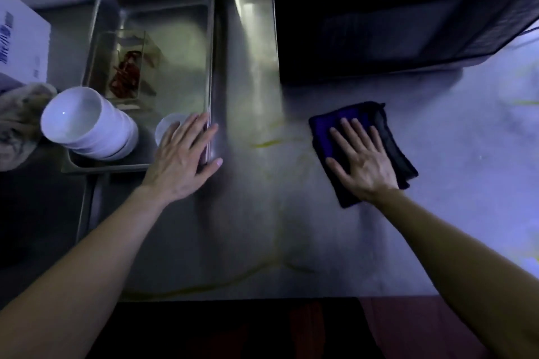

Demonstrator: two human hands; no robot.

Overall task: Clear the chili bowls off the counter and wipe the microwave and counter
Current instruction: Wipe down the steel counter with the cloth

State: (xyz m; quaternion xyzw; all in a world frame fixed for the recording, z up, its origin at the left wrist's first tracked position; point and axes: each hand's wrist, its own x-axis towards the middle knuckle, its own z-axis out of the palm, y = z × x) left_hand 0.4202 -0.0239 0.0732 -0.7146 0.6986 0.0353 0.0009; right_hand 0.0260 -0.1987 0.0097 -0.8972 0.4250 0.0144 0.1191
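My right hand (361, 160) lies flat with spread fingers on a dark blue cloth (388, 140) pressed to the steel counter (256, 213), in front of the black microwave (393, 23). My left hand (183, 160) rests open on the right rim of a metal tray (208, 38) and holds nothing. A stack of white bowls (87, 125) lies tilted at the tray's front left corner. A small white bowl (167, 127) shows just beyond my left fingers. A clear container of red chilies (125, 73) stands in the tray.
Yellowish streaks (267, 143) mark the counter between my hands and curve toward the front edge. A white box (20, 38) and a crumpled light rag (17, 125) sit at the far left. The counter's front edge runs along the bottom.
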